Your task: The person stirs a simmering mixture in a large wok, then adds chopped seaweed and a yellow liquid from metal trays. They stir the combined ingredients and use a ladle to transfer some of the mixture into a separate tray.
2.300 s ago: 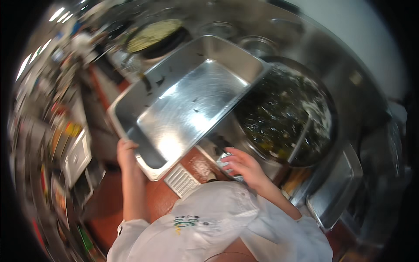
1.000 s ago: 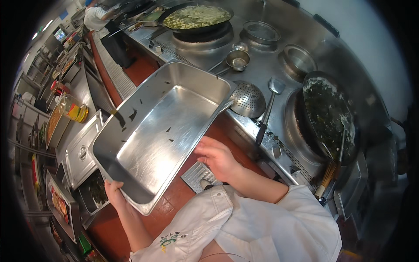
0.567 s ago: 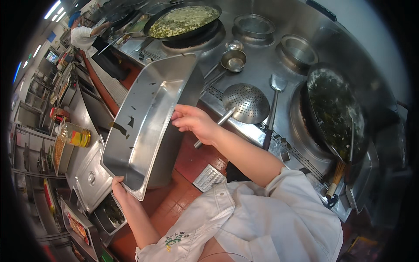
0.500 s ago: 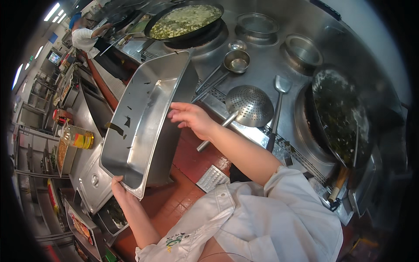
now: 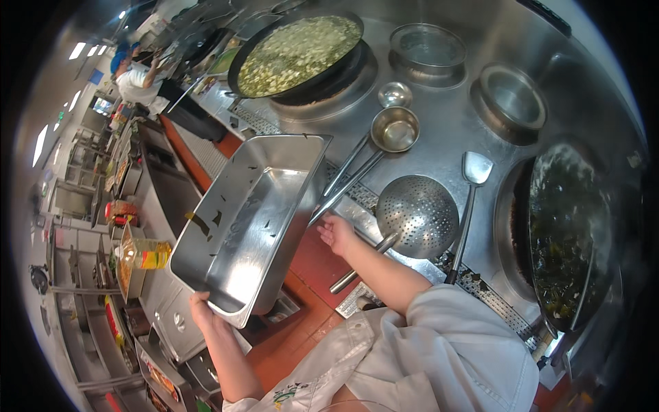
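Steel pan (image 5: 252,237) in the left hand (image 5: 204,313), grip partly hidden beneath; right hand (image 5: 336,235) uncurled.

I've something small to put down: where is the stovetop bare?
Bare steel shows on the stovetop between ladles, strainer, spatula and two round metal vessels behind. Crowded: its front edge, where ladle and strainer handles overhang, near the right hand and metal pan.

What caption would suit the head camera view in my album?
The left hand grips a deep steel pan flecked with dark scraps; the right hand, open, hovers near the ladle handles.
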The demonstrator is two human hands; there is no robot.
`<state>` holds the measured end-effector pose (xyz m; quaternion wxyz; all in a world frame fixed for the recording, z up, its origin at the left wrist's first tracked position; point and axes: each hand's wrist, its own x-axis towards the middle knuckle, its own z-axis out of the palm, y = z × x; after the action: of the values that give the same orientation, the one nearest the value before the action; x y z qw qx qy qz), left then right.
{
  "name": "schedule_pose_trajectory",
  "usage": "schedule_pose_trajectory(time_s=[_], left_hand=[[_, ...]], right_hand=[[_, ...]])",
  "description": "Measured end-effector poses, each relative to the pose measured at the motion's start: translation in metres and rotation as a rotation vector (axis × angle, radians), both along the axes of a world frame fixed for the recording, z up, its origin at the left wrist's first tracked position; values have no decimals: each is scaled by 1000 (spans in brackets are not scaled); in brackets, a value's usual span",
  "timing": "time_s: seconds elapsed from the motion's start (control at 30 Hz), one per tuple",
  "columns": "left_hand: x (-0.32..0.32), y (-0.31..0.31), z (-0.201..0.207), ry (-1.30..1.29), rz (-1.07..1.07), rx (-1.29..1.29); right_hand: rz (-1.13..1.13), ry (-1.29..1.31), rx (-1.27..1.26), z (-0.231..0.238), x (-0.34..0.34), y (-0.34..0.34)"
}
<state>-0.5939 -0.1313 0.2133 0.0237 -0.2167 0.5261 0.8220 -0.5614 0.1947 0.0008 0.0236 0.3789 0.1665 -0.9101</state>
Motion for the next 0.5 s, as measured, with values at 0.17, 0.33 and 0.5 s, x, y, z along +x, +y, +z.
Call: schedule_pose_trajectory(time_s=[0.17,0.33,0.5], left_hand=[[-13,3,-26,6,-39,-63],[-23,3,-47,42,12,-122],[-37,-16,-60,71,-79,-131]], right_hand=[[141,-142,39,11,15,-9],[38,106,-213,-10,-20,-15],[-217,69,-17,7,15,-15]])
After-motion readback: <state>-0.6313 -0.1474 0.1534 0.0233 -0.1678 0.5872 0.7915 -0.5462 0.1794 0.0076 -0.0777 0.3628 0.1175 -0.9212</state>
